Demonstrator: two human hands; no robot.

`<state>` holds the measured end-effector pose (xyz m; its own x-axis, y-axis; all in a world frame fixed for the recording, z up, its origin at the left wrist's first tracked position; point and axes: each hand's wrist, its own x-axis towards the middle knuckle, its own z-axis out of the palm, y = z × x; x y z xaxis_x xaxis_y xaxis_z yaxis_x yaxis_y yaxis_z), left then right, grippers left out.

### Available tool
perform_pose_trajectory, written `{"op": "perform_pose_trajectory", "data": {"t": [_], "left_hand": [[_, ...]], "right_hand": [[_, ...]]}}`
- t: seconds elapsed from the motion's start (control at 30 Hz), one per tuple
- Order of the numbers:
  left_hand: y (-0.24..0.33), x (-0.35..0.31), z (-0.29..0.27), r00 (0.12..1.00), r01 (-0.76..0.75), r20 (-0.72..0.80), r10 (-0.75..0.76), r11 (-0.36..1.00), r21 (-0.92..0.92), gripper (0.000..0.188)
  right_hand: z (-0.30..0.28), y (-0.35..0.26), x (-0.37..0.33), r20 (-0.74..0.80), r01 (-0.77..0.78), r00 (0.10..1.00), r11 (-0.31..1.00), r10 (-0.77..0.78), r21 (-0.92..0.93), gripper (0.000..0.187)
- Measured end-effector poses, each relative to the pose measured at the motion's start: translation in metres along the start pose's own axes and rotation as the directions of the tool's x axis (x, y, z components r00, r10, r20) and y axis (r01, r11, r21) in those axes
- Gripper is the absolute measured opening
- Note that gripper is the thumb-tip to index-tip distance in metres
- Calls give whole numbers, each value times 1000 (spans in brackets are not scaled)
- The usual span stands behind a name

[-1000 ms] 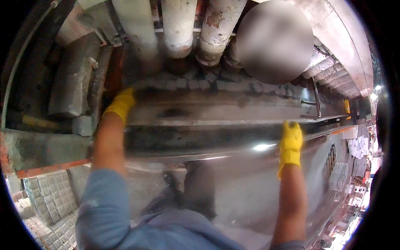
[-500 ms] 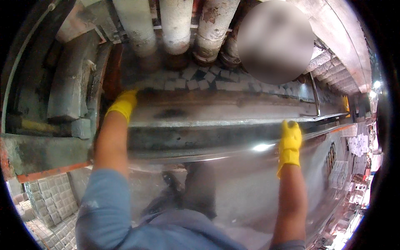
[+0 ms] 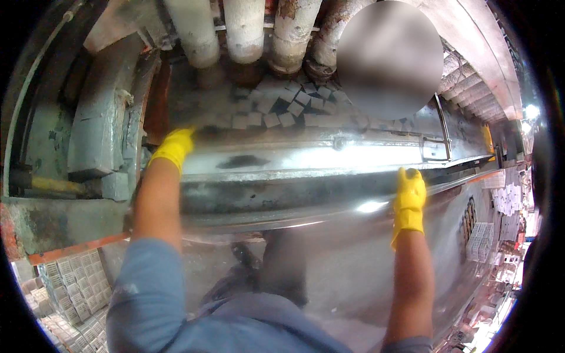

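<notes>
My left hand (image 3: pixel 174 148), in a yellow rubber glove, reaches to the left end of a long metal ledge (image 3: pixel 306 157). Its fingertips are smeared and what they touch is unclear. My right hand (image 3: pixel 410 197), gloved alike, is closed with its fingers curled at the ledge's front edge, farther right. Whatever lies in its grasp is hidden. Pale square tiles (image 3: pixel 295 109) lie scattered in the dark, wet-looking bed (image 3: pixel 194 97) beyond the ledge.
Thick whitish cylinders (image 3: pixel 246 32) stand behind the bed. A heavy metal block (image 3: pixel 97 126) is at the left. Stacked white plastic crates (image 3: pixel 73 282) sit lower left, another crate (image 3: pixel 480 241) at right. A thin metal frame (image 3: pixel 444 126) rises from the ledge's right part. A blurred disc hides the upper right.
A bright sheen now shows along the ledge, which was dull before. The tiles and cylinders sit slightly higher in view. Both my hands have hardly moved.
</notes>
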<state>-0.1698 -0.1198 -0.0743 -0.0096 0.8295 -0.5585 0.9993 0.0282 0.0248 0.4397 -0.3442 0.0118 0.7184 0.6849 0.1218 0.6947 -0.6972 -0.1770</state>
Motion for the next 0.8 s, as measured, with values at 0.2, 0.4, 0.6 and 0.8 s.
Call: {"op": "perform_pose_trajectory", "data": {"t": [0.2, 0.4, 0.6, 0.8], "left_hand": [[-12, -5, 34, 986, -52, -151, 69, 992, 113, 68], [-8, -16, 40, 990, -64, -116, 75, 993, 96, 74], [-4, -30, 39, 998, -36, -57, 37, 999, 30, 86], [3, -43, 47, 999, -1, -53, 0, 1000, -11, 86]], "right_hand": [[-2, 15, -10, 8, 6, 1000, 1000, -6, 9, 51], [-5, 30, -17, 36, 15, 999, 999, -17, 40, 49], [-10, 32, -24, 24, 0, 1000, 1000, -1, 15, 49], [-8, 50, -26, 28, 6, 1000, 1000, -7, 19, 51]]}}
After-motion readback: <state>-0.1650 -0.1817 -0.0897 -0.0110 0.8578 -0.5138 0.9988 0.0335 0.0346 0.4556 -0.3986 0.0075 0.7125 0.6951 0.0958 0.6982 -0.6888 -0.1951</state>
